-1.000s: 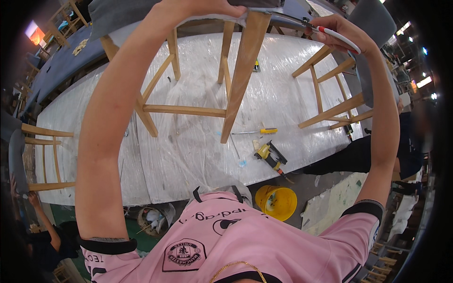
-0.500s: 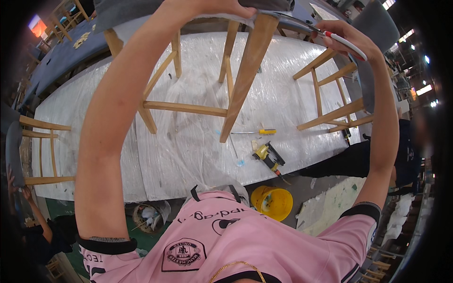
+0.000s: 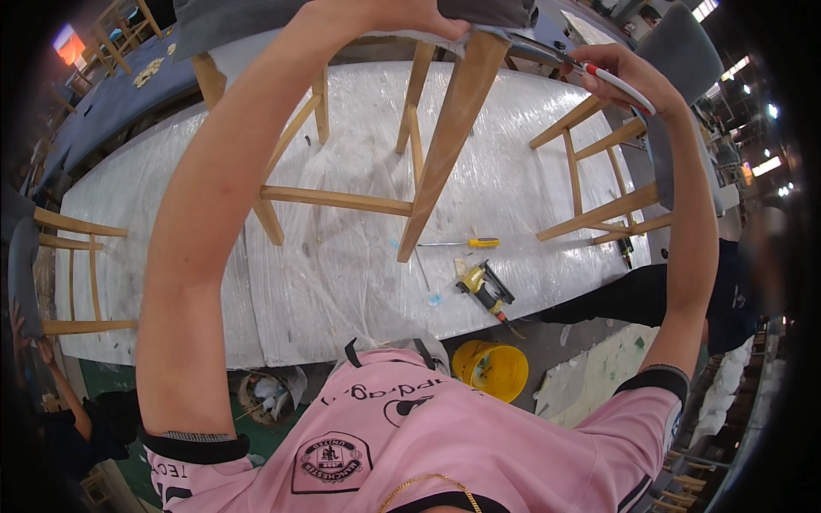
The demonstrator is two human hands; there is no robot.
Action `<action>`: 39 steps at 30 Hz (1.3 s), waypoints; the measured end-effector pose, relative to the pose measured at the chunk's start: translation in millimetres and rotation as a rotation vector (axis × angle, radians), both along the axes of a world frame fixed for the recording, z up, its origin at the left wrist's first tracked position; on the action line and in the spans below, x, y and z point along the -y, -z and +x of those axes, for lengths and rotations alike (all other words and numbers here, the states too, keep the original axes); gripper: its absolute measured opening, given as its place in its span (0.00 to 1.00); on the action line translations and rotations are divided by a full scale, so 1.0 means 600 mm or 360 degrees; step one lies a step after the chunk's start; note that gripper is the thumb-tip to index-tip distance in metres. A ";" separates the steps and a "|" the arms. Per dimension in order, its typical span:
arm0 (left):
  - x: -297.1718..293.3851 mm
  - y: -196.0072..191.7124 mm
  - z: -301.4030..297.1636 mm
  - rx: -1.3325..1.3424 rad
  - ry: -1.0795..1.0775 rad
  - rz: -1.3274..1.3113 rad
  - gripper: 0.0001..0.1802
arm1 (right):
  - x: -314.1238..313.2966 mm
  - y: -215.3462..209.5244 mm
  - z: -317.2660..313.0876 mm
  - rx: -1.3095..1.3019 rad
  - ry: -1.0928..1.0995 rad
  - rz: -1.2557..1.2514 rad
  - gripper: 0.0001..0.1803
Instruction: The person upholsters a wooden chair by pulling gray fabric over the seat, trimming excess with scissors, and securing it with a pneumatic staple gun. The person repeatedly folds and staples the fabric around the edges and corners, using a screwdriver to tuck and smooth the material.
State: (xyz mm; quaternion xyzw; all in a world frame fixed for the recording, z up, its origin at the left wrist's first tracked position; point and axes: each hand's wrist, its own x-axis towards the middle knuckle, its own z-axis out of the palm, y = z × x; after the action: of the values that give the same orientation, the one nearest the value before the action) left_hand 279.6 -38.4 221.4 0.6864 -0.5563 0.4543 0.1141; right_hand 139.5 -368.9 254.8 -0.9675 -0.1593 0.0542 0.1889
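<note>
A chair with light wooden legs (image 3: 451, 141) and a grey upholstered seat (image 3: 492, 12) stands in front of me at the top of the view. My left hand (image 3: 419, 15) grips the seat's grey fabric by its near corner, thumb along the edge; the view cuts off its other fingers. At the right of that corner, my right hand (image 3: 637, 75) is closed around scissors (image 3: 623, 89) with a red and white handle. Their blades point left, toward the fabric edge above the front leg. Whether the blades touch the cloth cannot be made out.
Plastic film covers the work surface (image 3: 342, 256). On it lie a yellow-handled screwdriver (image 3: 483, 242) and a yellow-black staple gun (image 3: 486, 286). Other chairs stand at right (image 3: 599, 209) and left (image 3: 85, 327). Below are a yellow bucket (image 3: 469, 355) and a waste bin (image 3: 295, 385). People are at both sides.
My right hand and the scissors have shifted slightly down and left. My left hand has moved slightly right, still on the fabric. The chair has barely moved.
</note>
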 end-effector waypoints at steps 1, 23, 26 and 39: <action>0.001 0.002 0.001 0.0000 0.0001 -0.0003 0.49 | 0.004 0.004 -0.003 0.0024 -0.0003 -0.0004 0.44; -0.002 0.005 0.003 0.0042 0.0060 -0.0023 0.48 | -0.008 -0.010 -0.008 0.0048 -0.0062 -0.0027 0.42; -0.021 -0.008 0.002 0.0049 0.0032 0.0008 0.49 | -0.016 -0.012 0.000 0.0048 -0.0103 0.0022 0.41; -0.006 0.002 -0.006 -0.0120 0.0075 0.0056 0.48 | -0.024 0.002 0.002 -0.0019 -0.0044 0.0057 0.38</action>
State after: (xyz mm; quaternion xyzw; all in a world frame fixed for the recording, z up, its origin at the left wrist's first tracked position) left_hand 276.1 -34.9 220.4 0.6918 -0.5755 0.4153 0.1336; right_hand 140.8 -354.6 253.4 -0.9613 -0.1724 0.0598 0.2065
